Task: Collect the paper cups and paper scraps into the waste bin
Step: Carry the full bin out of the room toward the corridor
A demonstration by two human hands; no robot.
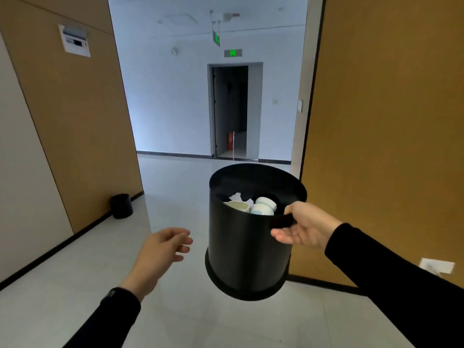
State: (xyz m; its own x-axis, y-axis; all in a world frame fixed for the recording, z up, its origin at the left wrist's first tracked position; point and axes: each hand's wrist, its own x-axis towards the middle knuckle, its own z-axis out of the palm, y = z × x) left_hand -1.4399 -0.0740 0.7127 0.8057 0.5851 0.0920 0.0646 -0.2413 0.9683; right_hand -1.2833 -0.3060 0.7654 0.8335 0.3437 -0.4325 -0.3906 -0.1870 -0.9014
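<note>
A black round waste bin (246,247) hangs in the air at centre, tilted slightly toward me. My right hand (303,227) grips its rim on the right side. Inside lie white paper cups (263,205) and crumpled paper scraps (237,197). My left hand (163,249) hovers to the left of the bin, apart from it, fingers loosely spread and holding nothing.
A second black bin (121,205) stands on the floor against the left brown wall. A brown wall panel (389,121) rises close on the right. The pale tiled corridor floor (175,182) runs ahead to a dark open doorway (231,111).
</note>
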